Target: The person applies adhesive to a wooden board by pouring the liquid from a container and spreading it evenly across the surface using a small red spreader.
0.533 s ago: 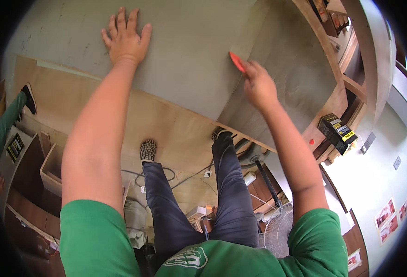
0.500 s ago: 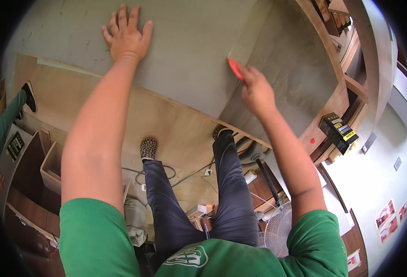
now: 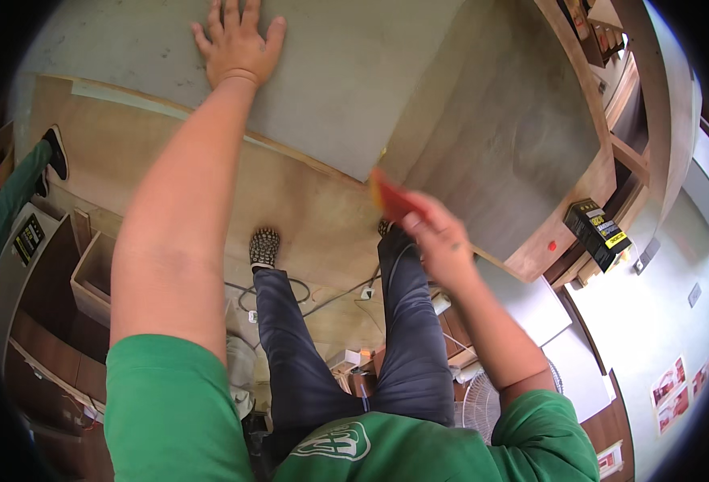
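Observation:
My left hand [image 3: 240,55] lies flat with fingers spread on a large grey sheet [image 3: 330,88] at the far side. A flat red scraper [image 3: 400,202] with a yellowish edge is gripped in my right hand [image 3: 443,245], slightly blurred. Its tip is over the near edge of the sheet; whether it touches cannot be made out. To the right of the scraper, a darker, streaked grey-brown panel [image 3: 515,145] adjoins the grey sheet, with a wet-looking sheen. A strip of yellow stuff [image 3: 383,153] shows at the seam between them.
Bare plywood [image 3: 161,153] runs along the near side. A black box [image 3: 598,233] stands on the right edge. Cables [image 3: 322,301] and a fan [image 3: 479,402] are on the floor by my legs. At left are an open drawer [image 3: 93,277] and another person's leg [image 3: 17,197].
My right hand has drawn the scraper nearer and slightly left, to the sheet's near edge. The view has shifted a little; my left hand stays flat on the sheet.

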A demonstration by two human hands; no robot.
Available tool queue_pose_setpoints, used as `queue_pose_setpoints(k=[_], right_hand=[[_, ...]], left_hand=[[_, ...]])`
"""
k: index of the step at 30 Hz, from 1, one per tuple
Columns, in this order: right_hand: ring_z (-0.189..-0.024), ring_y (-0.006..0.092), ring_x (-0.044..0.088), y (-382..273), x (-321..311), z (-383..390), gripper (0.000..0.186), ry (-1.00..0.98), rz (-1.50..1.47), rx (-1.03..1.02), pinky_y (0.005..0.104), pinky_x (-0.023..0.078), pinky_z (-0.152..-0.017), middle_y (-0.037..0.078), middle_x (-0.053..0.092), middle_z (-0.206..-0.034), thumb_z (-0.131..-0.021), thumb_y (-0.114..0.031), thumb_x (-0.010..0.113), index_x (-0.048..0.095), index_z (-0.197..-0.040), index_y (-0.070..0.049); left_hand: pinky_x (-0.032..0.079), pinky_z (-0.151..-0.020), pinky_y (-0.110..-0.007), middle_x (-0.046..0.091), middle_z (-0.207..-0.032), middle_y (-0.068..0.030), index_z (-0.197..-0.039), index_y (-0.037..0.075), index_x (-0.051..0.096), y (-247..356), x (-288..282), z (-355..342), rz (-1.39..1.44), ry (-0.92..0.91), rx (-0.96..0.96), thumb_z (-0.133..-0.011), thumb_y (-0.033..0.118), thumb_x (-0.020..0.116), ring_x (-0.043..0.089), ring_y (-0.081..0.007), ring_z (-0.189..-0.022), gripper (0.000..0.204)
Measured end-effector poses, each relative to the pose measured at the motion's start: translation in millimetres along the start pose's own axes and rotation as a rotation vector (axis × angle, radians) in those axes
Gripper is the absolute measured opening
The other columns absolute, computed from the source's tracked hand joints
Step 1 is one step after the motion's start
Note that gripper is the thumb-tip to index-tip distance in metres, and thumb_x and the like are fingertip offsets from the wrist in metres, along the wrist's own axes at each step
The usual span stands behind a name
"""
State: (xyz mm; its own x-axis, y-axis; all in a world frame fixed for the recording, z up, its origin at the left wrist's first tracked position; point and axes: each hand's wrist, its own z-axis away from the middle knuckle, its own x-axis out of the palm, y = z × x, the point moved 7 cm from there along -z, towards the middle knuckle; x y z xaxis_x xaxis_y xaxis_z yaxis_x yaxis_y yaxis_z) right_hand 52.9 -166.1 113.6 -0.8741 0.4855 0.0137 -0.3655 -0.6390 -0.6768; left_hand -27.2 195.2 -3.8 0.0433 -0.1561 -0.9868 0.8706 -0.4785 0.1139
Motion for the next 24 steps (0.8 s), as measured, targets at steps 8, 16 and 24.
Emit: queue_pose_setpoints(k=[8, 16, 24], right_hand=[[-0.106, 0.0246, 0.06, -168, -113, -170, 0.031, 0.507, 0.496, -0.777, 0.0321, 0.046, -0.097, 0.012, 0.063, -0.117, -0.101, -0.018, 0.058, 0.064, -0.128, -0.006], [-0.113, 0.0355, 0.056, -162, -161, -265, 0.042, 0.854, 1.438, -0.633, 0.0514, 0.049, -0.089, 0.01, 0.058, -0.124, -0.093, -0.021, 0.059, 0.058, -0.135, -0.017], [-0.092, 0.0412, 0.068, -195, -231, -266, 0.023, 0.676, 0.848, -0.296, 0.0475, 0.053, -0.083, 0.024, 0.07, -0.09, -0.091, -0.015, 0.056, 0.072, -0.098, 0.0]], left_hand=[[0.007, -0.124, -0.055, 0.022, -0.167, 0.001, -0.155, 0.033, 0.034, -20, 7, 4, -0.048, 0.088, 0.021, -0.096, 0.054, 0.047, 0.017, -0.0254, -0.154, 0.064], [0.006, -0.124, -0.055, 0.02, -0.167, 0.0014, -0.155, 0.033, 0.033, -4, 9, 1, -0.008, 0.08, 0.039, -0.096, 0.053, 0.048, 0.016, -0.0256, -0.154, 0.064], [0.005, -0.124, -0.056, 0.016, -0.168, 0.0014, -0.156, 0.033, 0.031, -9, 6, 1, -0.026, 0.019, 0.028, -0.096, 0.052, 0.047, 0.015, -0.0267, -0.154, 0.065]])
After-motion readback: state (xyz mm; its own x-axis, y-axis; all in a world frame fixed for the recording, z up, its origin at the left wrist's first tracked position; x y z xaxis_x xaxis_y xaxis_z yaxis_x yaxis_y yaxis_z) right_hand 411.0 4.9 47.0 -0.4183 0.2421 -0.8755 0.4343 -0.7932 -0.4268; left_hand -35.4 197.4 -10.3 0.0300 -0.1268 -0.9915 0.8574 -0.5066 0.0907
